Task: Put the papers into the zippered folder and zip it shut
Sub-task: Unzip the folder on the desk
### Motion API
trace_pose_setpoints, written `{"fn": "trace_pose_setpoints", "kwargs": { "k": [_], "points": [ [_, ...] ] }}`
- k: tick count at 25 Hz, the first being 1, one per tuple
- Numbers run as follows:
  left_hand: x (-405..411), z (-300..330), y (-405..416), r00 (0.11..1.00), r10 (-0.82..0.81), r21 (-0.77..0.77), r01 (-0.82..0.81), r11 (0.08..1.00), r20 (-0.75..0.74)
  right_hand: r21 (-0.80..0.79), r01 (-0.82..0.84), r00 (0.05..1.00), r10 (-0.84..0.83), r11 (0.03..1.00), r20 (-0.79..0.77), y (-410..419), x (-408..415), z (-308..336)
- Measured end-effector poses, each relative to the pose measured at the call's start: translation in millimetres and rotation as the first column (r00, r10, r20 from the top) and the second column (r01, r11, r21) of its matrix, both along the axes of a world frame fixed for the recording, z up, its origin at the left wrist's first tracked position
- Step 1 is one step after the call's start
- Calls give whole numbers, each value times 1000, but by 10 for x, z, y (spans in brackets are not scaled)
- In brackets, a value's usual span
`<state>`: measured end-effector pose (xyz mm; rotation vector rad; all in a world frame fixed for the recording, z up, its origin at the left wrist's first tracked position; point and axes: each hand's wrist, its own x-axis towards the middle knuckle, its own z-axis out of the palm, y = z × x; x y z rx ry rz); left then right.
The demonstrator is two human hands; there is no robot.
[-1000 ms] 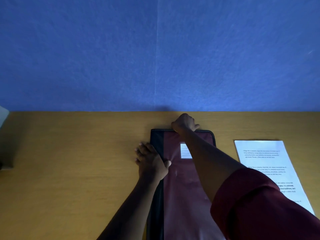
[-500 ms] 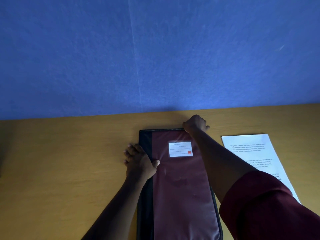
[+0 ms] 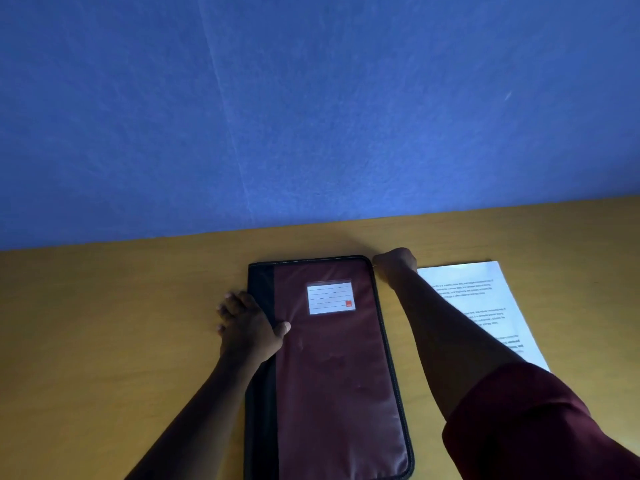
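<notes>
A maroon zippered folder with a black spine and a white label lies flat and closed on the wooden table. My left hand grips its left spine edge, thumb on the cover. My right hand is closed at the folder's far right corner, pinching what seems to be the zipper pull; the pull itself is hidden. White printed papers lie on the table to the right of the folder, partly covered by my right forearm.
The yellow-brown table ends at a blue wall panel just beyond the folder. Bare table surface stretches to the left of the folder and to the far right of the papers.
My right hand has moved right along the folder's far edge, from near its middle to the far right corner. The left hand has kept its hold on the spine.
</notes>
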<state>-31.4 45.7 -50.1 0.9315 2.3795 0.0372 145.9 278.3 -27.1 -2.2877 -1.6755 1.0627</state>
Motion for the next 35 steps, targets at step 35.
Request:
{"fn": "trace_pose_setpoints", "kwargs": {
  "k": [35],
  "points": [
    [-3,17,-55,999,39,54,-40,998,17,300,-679,733,596,670,328,-889,686,-195]
  ]
}}
